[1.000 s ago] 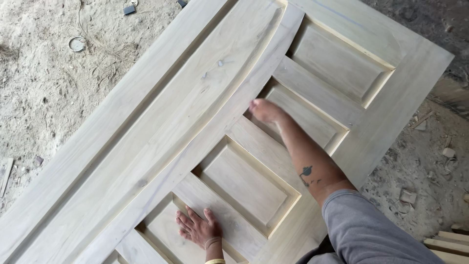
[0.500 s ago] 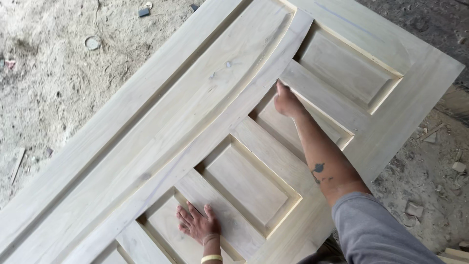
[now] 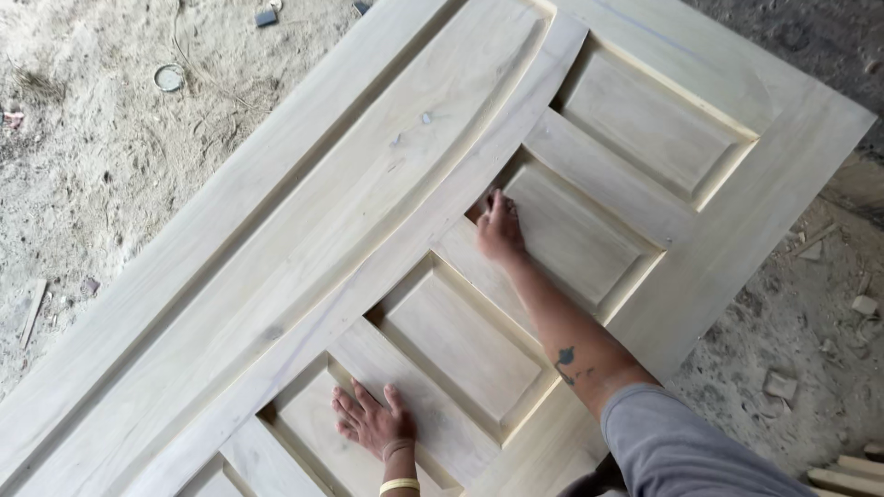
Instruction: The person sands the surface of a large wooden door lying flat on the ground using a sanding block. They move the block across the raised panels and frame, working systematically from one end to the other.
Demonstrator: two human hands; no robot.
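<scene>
A large pale unfinished wooden door (image 3: 387,212) with several recessed raised panels lies flat, running diagonally across the view. My right hand (image 3: 500,230) reaches forward, fingers pressed into the near corner of the second panel's recess. Whether it holds anything small is hidden. My left hand (image 3: 370,419) lies flat, fingers spread, on a lower panel near the bottom edge; a yellow band is on that wrist. My right arm wears a grey sleeve.
Dusty ground with sawdust surrounds the door. A small round ring (image 3: 168,77) and a dark block (image 3: 266,17) lie at the upper left. Wood chips (image 3: 781,385) and offcuts (image 3: 847,474) are scattered at the lower right.
My right hand has drawn back along the groove toward the panel's near corner. The view has shifted slightly. My left hand has stayed flat on its panel.
</scene>
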